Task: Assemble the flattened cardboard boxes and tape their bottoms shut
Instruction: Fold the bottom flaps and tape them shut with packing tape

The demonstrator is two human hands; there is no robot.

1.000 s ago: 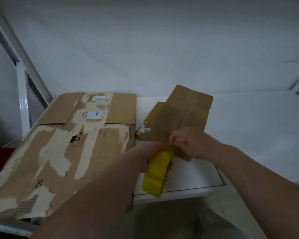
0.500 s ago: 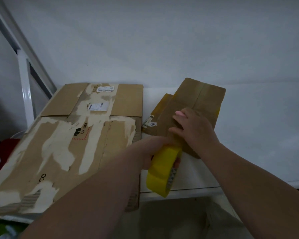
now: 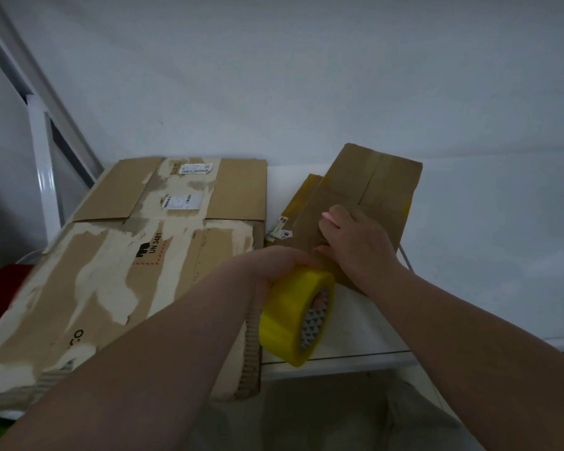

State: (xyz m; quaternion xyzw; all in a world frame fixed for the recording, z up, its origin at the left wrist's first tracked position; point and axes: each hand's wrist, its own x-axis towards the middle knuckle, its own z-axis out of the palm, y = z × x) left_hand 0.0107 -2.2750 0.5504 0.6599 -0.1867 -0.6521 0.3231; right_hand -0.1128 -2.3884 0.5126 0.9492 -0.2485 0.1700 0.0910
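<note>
Two boxes lie on the white table (image 3: pixel 502 255): large flattened box (image 3: pixel 127 271) at nine o'clock, small box (image 3: pixel 375 187) at one. The right hand (image 3: pixel 355 244), pinching a second ago, now presses it with flat fingers; the left hand (image 3: pixel 274 268) grips the yellow tape roll (image 3: pixel 290 320) at six.

Two cardboard boxes (image 3: pixel 111 281) (image 3: pixel 381 190), one tape roll (image 3: pixel 287 317)
</note>
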